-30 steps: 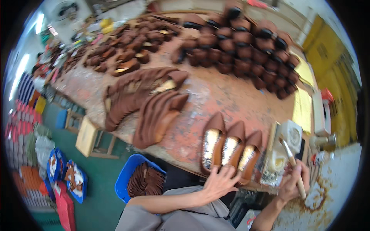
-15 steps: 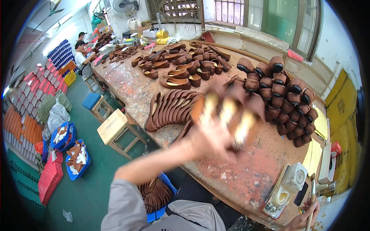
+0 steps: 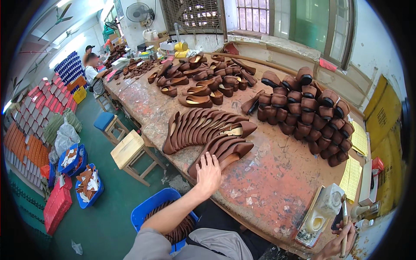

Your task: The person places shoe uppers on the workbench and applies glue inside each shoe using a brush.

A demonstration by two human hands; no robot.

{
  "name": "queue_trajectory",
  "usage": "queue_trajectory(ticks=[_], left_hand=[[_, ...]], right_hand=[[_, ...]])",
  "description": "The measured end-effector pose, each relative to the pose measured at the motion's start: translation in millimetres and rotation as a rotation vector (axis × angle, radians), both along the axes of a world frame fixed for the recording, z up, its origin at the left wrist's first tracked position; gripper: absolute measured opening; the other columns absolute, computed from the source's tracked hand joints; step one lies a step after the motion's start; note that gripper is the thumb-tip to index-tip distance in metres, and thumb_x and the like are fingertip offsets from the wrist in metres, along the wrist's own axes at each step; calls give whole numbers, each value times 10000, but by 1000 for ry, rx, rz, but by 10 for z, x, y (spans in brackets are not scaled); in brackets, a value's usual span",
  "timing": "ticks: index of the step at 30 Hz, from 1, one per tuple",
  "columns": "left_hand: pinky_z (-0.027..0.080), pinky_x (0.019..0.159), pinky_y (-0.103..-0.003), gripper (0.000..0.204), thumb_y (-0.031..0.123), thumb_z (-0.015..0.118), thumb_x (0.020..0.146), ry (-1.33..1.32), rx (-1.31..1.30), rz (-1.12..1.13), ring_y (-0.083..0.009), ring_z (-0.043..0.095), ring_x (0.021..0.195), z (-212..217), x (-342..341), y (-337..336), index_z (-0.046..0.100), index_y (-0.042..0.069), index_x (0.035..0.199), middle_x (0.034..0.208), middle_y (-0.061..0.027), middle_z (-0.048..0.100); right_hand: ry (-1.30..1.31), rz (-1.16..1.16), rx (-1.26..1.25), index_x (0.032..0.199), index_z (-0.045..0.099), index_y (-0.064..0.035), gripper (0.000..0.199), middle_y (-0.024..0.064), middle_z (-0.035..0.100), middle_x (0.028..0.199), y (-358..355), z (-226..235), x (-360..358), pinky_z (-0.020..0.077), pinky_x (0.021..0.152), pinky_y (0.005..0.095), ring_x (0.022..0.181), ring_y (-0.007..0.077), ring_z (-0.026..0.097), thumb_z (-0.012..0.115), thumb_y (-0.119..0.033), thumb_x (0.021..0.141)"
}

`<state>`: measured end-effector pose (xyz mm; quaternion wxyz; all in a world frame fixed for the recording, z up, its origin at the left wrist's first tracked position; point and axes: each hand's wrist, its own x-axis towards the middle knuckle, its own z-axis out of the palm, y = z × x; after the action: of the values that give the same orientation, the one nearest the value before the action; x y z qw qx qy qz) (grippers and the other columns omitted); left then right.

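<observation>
Matte brown, pointed-toe shoe uppers (image 3: 221,152) with orange-brown insides lay overlapped in a short row on the stained desk (image 3: 266,190). The left hand (image 3: 209,174) rested on them, grip open, fingers slightly spread; the right hand's (image 3: 340,242) grip was closed around a brush (image 3: 345,220).

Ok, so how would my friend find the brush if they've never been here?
Look at the big worktable and go to its bottom-right corner in the picture, near the squat white container. Beside it, the right hand holds the brush. Unlike the chunky container, it's slim, with a pale wooden handle and bristles on top.
</observation>
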<state>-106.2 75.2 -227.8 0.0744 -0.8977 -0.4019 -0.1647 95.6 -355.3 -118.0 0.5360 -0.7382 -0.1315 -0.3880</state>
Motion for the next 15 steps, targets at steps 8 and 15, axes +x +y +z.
queue_trajectory(ticks=[8,15], left_hand=[[673,770,-468,279,170,819,825,-54,78,56,-342,757,1025,-124,-78,473,722,49,1057,1034,-131,771],[652,709,-486,228,107,733,879,-116,-67,-101,-366,780,983,238,287,-18,717,61,1102,1133,-174,765]], right_hand=[[120,134,-20,1235,713,87,325,145,756,989,-328,-386,221,519,589,242,794,143,699,591,-204,1159],[152,140,-30,1221,717,76,331,141,761,997,-347,-490,191,515,604,251,780,145,693,597,-227,1158]])
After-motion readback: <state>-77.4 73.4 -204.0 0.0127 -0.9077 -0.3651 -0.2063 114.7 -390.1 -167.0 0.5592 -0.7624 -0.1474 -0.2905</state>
